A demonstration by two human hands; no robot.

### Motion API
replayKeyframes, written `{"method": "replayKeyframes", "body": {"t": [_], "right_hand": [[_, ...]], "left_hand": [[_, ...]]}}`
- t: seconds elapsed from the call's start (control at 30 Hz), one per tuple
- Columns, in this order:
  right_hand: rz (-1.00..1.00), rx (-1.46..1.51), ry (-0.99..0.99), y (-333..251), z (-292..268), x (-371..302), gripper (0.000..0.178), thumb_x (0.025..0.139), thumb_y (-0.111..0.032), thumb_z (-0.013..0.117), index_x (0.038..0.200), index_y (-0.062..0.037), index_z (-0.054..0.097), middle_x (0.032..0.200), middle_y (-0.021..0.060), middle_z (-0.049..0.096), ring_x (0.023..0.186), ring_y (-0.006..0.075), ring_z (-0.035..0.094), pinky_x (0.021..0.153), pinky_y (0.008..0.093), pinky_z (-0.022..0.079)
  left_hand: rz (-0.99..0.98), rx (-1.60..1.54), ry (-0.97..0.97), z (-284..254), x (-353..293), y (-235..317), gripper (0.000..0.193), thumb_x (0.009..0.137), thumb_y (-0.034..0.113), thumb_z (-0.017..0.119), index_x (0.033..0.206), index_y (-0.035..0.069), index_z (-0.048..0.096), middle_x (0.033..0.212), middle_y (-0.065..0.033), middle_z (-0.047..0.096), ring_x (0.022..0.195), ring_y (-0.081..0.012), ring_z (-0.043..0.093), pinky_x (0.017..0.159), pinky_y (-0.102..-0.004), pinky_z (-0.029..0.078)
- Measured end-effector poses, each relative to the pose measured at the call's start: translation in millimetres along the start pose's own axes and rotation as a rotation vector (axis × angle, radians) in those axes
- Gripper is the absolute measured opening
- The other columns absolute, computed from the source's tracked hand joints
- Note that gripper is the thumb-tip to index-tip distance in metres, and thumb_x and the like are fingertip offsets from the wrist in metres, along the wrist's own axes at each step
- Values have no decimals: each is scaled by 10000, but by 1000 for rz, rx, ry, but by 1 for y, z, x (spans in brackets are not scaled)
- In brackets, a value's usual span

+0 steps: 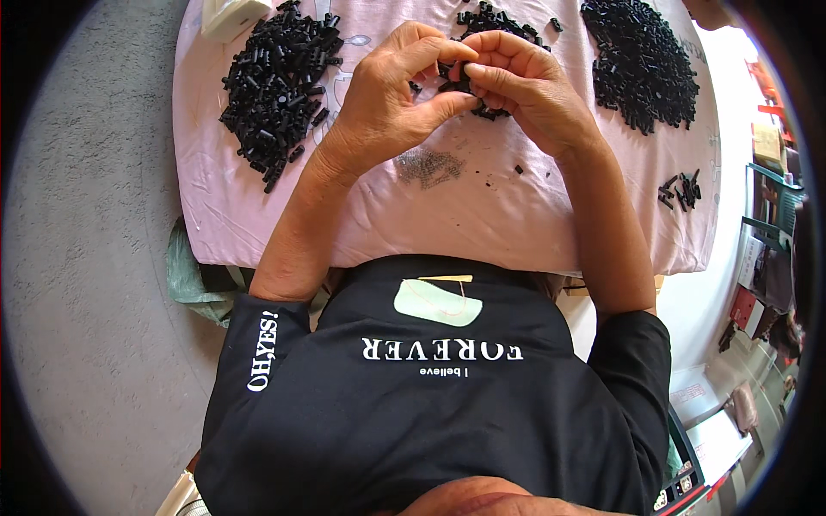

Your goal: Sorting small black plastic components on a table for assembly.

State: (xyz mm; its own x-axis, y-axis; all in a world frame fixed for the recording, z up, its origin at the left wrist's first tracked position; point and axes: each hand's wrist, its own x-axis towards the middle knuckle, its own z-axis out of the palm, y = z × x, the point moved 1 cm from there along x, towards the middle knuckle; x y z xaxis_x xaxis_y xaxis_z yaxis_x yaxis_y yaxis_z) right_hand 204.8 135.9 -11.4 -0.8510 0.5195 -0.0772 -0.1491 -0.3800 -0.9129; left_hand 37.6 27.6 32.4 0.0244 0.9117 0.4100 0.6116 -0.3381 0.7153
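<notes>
My left hand [391, 95] and my right hand [538, 90] meet above the far middle of a table with a pink cloth [490, 224]. Thumbs and fingers of both are pinched around a small black part [465, 79], mostly hidden by the fingertips. Behind and beneath them lies a middle heap of small black parts [495, 19], partly covered by the hands. A scatter of tiny silvery metal pieces [430, 168] rests on the cloth below my left hand. A few black bits [519, 170] lie near my right wrist.
To the left is a large heap of short black cylinders [275, 95]; a heap of smaller black pieces [641, 64] is at the far right. A small cluster of black pieces [681, 191] lies near the right edge. A whitish box [231, 17] stands far left.
</notes>
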Motion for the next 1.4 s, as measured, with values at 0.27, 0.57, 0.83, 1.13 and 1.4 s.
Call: {"method": "replayKeyframes", "body": {"t": [0.27,0.57,0.83,1.13,1.4], "right_hand": [[1,16,22,-1,2,1,275,958,-105,673,1224,-67,617,1089,6,685,963,59,662,821,194,553],[-37,98,-71,0,1,1,220,948,-90,683,1161,-51,647,1052,38,698,941,97,684,817,234,576],[-17,136,62,-1,9,1,166,887,-67,748,1039,-15,706,832,10,677,663,43,549,597,183,446],[12,107,55,-6,12,-2,158,885,-69,753,1030,-19,714,845,14,689,679,45,565,606,181,453],[-44,83,84,-7,4,-1,229,985,-137,642,1196,-56,683,982,19,729,799,43,647,720,176,539]], "left_hand": [[-32,27,-3,1,-1,3,441,732,46,852,1144,60,693,1031,-39,618,883,-148,590,784,-269,504],[12,2,109,6,0,7,321,722,79,848,1019,48,732,850,-43,625,715,-148,593,667,-271,520],[-10,-64,85,4,0,8,302,736,17,824,1025,24,734,837,-51,655,713,-131,657,658,-243,550],[-24,-60,120,6,-3,5,278,745,9,817,1012,18,741,788,-49,645,661,-113,614,607,-249,515],[-117,-61,177,0,1,-1,272,789,-18,793,1051,28,735,884,-43,693,778,-88,649,694,-212,518]]}}
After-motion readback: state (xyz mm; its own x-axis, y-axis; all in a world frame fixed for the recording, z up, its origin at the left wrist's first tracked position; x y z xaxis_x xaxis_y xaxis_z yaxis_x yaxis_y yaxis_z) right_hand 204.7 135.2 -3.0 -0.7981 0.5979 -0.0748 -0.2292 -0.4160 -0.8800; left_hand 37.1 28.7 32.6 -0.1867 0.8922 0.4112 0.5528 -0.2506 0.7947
